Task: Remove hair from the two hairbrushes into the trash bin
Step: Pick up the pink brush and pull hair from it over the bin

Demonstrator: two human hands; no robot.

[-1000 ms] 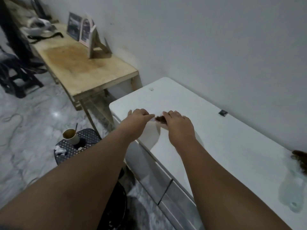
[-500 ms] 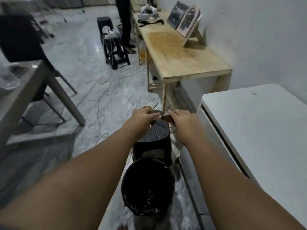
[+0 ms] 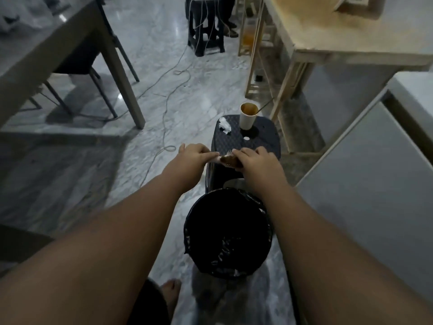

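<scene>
Holding one hairbrush near the trash bin — left hand, right hand, each grip wrapped round it.

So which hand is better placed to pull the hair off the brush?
The right hand: its fingers curl over the hair on the brush, while the left hand only holds the handle end.
</scene>
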